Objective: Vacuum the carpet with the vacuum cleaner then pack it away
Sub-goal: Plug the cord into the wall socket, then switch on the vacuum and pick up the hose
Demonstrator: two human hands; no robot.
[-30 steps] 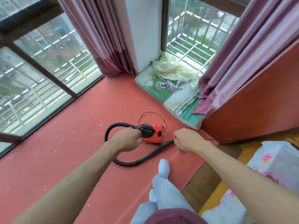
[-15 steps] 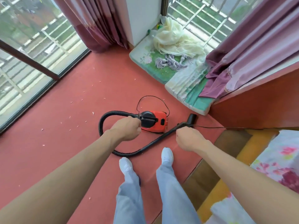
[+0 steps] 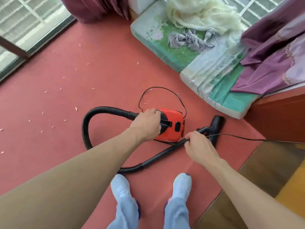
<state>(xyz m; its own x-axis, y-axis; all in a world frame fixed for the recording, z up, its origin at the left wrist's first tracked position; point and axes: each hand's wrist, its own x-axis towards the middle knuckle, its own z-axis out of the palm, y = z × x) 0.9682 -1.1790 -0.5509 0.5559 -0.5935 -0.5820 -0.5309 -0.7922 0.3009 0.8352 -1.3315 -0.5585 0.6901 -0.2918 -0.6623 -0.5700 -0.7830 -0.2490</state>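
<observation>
— What's on the left?
— Pale scraps dot the red carpet, and the black hose loops there.
— And the hands?
— The left hand curls over the red vacuum cleaner, mid-carpet, probably round its handle. The right hand pinches the wand; the nozzle lies just right, near the cushion

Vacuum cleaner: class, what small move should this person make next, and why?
Probably lift the wand, which the right hand grips, and swing its nozzle left: pale scraps litter the carpet there, while the left hand holds the vacuum cleaner.
</observation>
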